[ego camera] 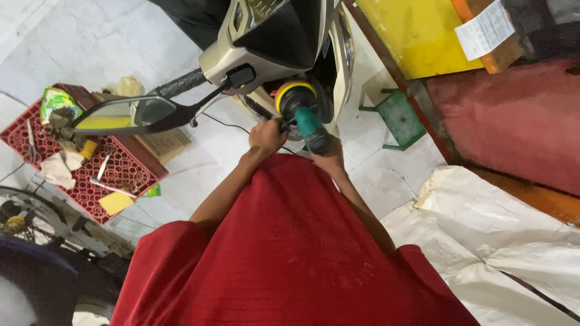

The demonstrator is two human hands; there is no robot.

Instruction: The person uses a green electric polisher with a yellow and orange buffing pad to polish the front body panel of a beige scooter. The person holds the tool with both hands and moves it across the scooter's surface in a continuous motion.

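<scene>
A teal and black power polisher [307,118] with a yellow-rimmed round pad [293,90] is pressed against the beige front body of a scooter [275,42]. My right hand [329,160] grips the tool's teal body from behind. My left hand [266,136] is closed on the tool's side, just left of the pad. The scooter's handlebar grip [181,83] and its mirror [124,115] stick out to the left. My red shirt hides the lower arms and the floor below.
A red plastic crate [130,172] at left carries rags, hand tools and a green packet [57,101]. A small green stool [402,118] stands right of the scooter. A yellow panel [417,33], a red surface and a white sack [513,241] lie to the right.
</scene>
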